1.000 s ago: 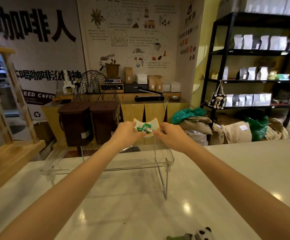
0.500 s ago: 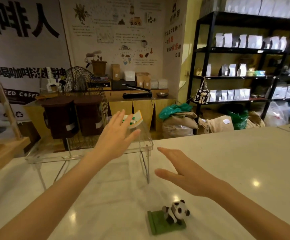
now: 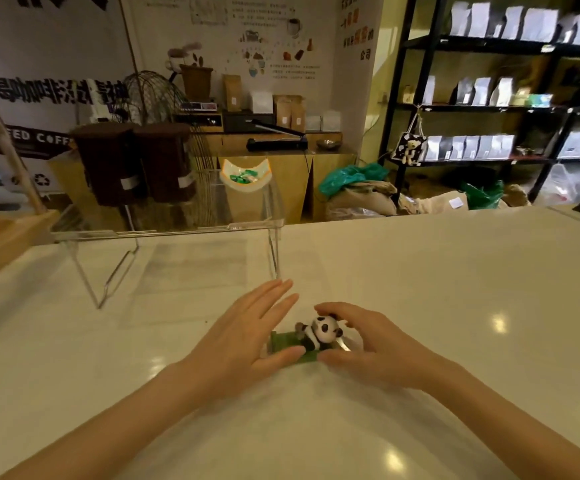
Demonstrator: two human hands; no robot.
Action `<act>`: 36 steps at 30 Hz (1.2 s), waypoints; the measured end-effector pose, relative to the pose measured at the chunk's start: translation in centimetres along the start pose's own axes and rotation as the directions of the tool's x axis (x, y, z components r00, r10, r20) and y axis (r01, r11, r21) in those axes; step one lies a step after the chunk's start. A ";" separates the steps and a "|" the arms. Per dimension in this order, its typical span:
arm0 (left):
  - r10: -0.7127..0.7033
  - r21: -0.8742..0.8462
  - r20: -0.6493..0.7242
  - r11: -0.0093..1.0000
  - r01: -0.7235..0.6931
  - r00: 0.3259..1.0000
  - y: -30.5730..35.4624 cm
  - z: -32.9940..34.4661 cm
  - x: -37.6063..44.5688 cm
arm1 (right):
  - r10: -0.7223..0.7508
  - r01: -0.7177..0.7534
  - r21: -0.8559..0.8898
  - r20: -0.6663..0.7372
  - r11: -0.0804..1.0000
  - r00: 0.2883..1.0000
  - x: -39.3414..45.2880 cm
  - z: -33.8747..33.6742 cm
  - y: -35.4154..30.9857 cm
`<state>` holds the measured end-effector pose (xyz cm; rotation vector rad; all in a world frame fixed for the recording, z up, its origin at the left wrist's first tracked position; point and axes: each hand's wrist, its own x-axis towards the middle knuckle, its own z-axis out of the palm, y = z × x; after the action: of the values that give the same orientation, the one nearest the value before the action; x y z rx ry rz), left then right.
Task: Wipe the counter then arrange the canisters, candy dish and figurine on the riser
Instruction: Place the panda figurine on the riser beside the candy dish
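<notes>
The panda figurine (image 3: 318, 336) sat on the counter (image 3: 454, 289) between both hands: left hand (image 3: 243, 344) spread flat, right hand (image 3: 368, 351) cupping without gripping. Likely light, rigid, topple-prone; best lifted by its green base.

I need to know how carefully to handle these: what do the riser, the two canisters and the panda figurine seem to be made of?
Riser: clear glossy acrylic or similar plastic; the shelves behind show through it.
Canisters: dark brown, matte, probably plastic; the blur leaves it open.
Panda figurine: smooth painted plastic or resin, on a green base.
</notes>
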<state>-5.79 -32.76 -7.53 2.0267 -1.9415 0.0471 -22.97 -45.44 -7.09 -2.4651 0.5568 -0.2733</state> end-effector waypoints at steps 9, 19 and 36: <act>-0.159 -0.179 0.058 0.970 0.167 0.986 -0.2 2.8 -1.5 | 0.008 0.002 0.137 -0.078 0.991 0.997 0.2 0.7 1.1; -0.145 -0.211 0.077 0.965 0.158 0.986 0.2 1.2 -1.3 | 0.016 -0.013 0.158 -0.020 0.987 1.000 0.8 -1.0 0.4; -0.146 -0.304 -0.160 0.948 0.091 0.976 -1.5 -9.5 2.1 | -0.112 0.139 0.194 -0.144 0.971 0.983 5.1 -8.2 -6.8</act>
<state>-2.24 -32.33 1.61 1.8661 -1.6057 -0.0811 -18.82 -46.88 3.86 -2.2977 0.4048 -0.5220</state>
